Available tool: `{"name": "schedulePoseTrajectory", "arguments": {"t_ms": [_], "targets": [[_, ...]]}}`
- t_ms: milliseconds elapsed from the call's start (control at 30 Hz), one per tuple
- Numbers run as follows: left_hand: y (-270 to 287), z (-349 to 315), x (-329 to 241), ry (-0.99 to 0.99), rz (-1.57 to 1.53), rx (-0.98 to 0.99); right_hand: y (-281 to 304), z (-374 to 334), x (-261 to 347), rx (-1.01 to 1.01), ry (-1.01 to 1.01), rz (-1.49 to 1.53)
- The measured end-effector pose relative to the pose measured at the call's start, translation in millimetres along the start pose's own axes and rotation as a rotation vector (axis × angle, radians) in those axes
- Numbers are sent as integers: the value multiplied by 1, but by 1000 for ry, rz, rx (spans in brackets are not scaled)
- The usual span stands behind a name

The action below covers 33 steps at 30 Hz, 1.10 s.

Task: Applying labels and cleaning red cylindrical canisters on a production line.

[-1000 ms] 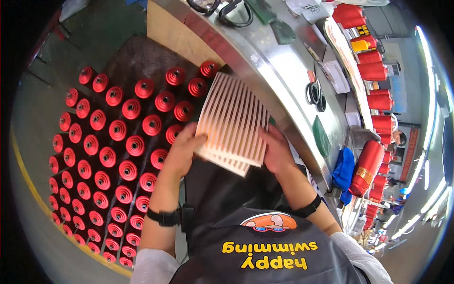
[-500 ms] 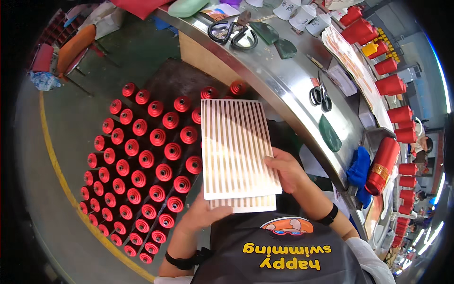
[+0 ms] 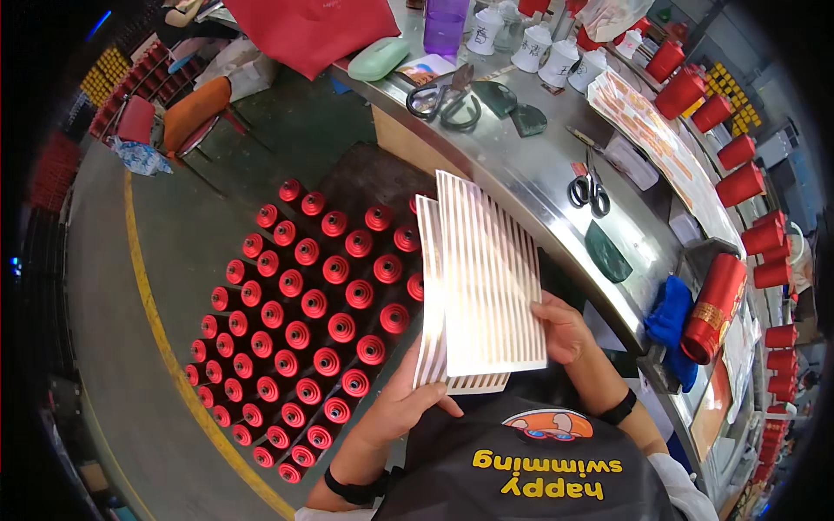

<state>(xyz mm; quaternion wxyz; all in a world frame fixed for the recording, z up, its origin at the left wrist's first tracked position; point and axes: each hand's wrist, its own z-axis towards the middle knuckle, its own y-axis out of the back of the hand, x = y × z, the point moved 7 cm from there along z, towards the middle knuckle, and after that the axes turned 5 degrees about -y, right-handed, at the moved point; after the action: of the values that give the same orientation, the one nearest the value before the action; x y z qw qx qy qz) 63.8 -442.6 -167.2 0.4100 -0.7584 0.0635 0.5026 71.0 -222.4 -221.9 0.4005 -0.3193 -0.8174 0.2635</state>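
Two or more striped sheets [image 3: 495,286], white with tan bands, were held up in the head view between the person's hands, beside the metal worktop [image 3: 543,165] and just beyond the black apron [image 3: 452,469]. They were slightly fanned, so one edge showed to the left of the front sheet and another strip showed below it. The left hand [image 3: 408,408] was closed in a pinch at the lower left corner, while the right hand [image 3: 560,328] had the right edge between its thumb and curled fingers. Holding from opposite sides probably kept the thin layers from sagging and left most of the striped face uncovered. How many layers there were could not be told, since the front one hid the rest.

Black-handled scissors [image 3: 592,178] and a dark green piece [image 3: 608,252] lay on the worktop near the right hand, seemingly placed for easy reach; larger scissors [image 3: 446,89] lay farther off, near its rim. To the left, red-ended cylinders [image 3: 327,361] were set apart in rows, perhaps so their ends would not knock. A red canister [image 3: 717,304] was just beside a blue cloth [image 3: 667,313] on the right.
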Motion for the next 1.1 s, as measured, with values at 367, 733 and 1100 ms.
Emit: {"name": "schedulePoseTrajectory", "arguments": {"t_ms": [367, 733, 1100], "targets": [[0, -22, 9, -37, -9, 8, -5, -16, -4, 165, -9, -90], [21, -25, 45, -37, -15, 11, -11, -22, -12, 275, -32, -103], [27, -24, 60, 37, -8, 31, 4, -23, -9, 260, 19, -203]]}}
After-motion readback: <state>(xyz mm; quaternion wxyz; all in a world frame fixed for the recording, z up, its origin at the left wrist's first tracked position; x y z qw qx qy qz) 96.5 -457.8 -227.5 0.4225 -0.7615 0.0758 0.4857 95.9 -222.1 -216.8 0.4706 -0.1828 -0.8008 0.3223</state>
